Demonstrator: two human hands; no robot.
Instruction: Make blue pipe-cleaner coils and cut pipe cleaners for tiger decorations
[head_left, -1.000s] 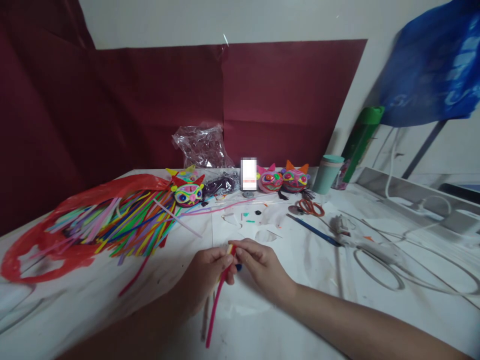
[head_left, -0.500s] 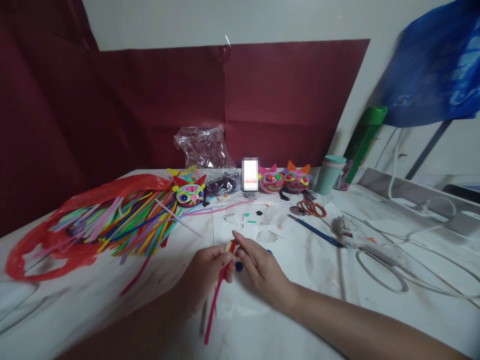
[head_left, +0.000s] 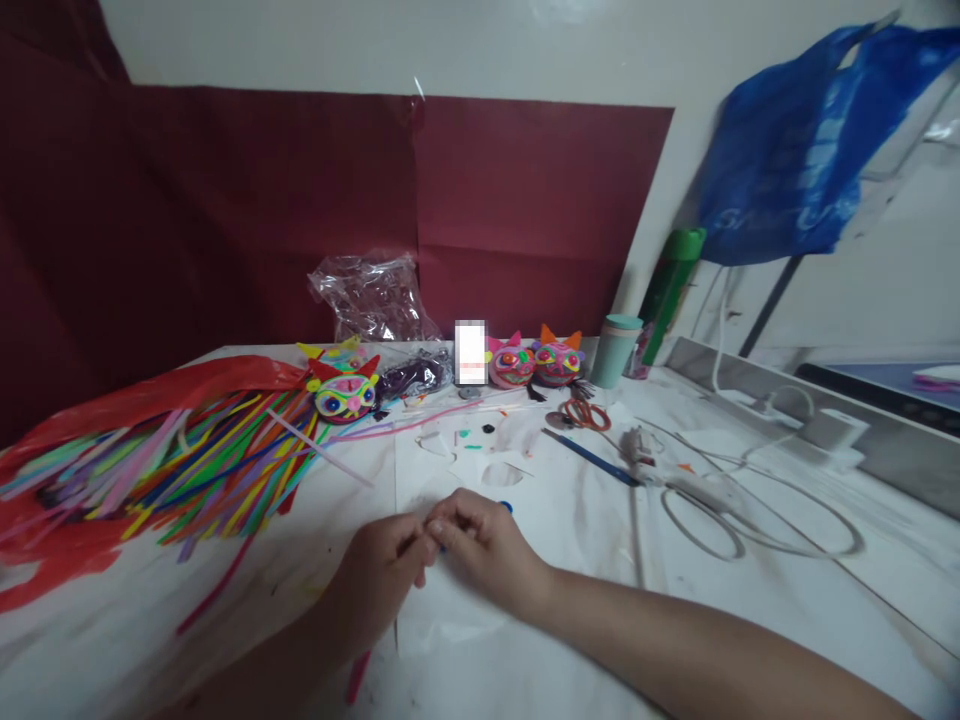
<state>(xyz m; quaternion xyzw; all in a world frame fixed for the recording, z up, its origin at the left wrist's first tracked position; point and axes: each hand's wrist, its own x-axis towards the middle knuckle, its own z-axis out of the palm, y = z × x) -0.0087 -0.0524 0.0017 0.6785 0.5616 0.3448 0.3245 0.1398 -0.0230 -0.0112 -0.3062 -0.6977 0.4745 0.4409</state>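
Fingers of both your hands are drawn in and meet at the tips, thumb against forefinger on each side; whatever they may be clamped on is hidden, so I cannot tell what it is. Your left hand and right hand are touching, over the white sheet on the marbled table. One end of a pink chenille-like strip shows beneath your left forearm, pointing up towards your left hand, the rest out of sight. Just beyond your right knuckles sits a dark blue disc. Further up the sheet you have a small black piece and green scraps.

To your left, a heap of multicoloured strips spreads over a red plastic bag. Behind your work stand decorated animal heads, one red-eared, one pink-eared and one orange-eared, with a teal lidded cup near the last. Right of your hands lies a slim blue tool, near some red-orange loops.
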